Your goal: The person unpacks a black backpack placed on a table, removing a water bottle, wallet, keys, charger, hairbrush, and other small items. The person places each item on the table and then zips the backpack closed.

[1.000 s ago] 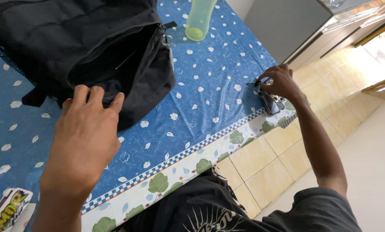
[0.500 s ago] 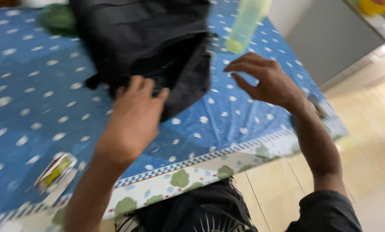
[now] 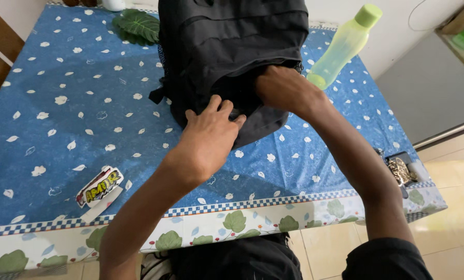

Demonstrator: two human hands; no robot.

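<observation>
The left hand [image 3: 211, 132] pins the black backpack [image 3: 232, 52] on the table [image 3: 61, 129]; the right hand [image 3: 281, 85] reaches inside, fingers hidden, grip unclear

black backpack [image 3: 232, 46] — right hand [image 3: 278, 85] inside, left hand [image 3: 208, 137] pressing

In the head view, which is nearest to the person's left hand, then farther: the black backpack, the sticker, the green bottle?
From the left hand:
1. Black backpack, touched by the fingers.
2. Sticker, lower left, near the table edge.
3. Green bottle, upper right, beyond the backpack.
</observation>
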